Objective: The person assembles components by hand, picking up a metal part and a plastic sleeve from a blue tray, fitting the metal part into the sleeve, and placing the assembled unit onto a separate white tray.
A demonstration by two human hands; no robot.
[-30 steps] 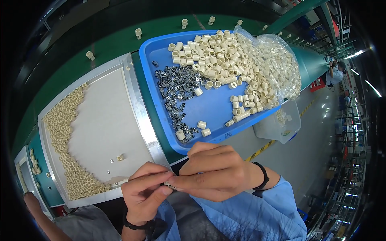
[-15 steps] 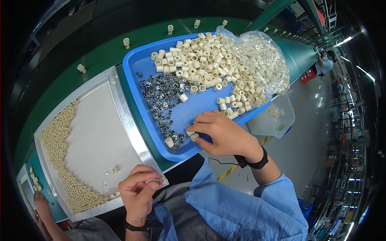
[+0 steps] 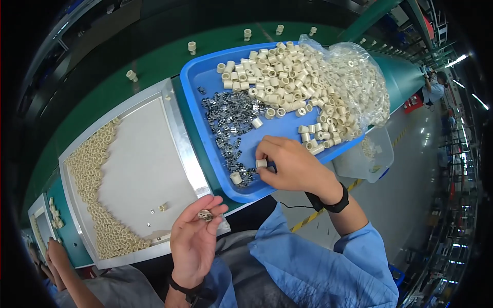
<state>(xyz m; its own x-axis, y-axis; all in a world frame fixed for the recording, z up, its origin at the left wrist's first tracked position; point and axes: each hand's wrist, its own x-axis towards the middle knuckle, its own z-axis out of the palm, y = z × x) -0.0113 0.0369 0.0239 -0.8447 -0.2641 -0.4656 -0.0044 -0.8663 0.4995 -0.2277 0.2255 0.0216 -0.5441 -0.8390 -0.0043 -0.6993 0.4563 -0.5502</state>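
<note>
My right hand (image 3: 295,164) is over the near part of a blue tray (image 3: 224,173). Its thumb and fingers pinch a cream hollow cylinder (image 3: 261,164). Turned palm up, my left hand (image 3: 195,238) is by the near right corner of a metal-rimmed tray (image 3: 192,172). Between its fingertips sits a small cream piece with shiny metal parts (image 3: 205,215). Small metal clips (image 3: 231,120) cover the left side of the blue tray. Farther back in it lie many loose cream cylinders (image 3: 282,72), and a single cylinder (image 3: 235,178) stands among the clips nearest me.
A clear plastic bag of cylinders (image 3: 354,77) rests on the blue tray's right end. Small cream rings (image 3: 95,190) fill the metal-rimmed tray's left side. Upright assembled pieces (image 3: 192,47) stand spaced along the green belt. A co-worker's hand (image 3: 56,254) is at far left. A translucent bin (image 3: 372,156) stands at right.
The whole view has shifted, so the trays sit farther right. My left hand has turned palm up and its fingers have loosened, exposing the small piece. My right hand still pinches at the clips' edge.
</note>
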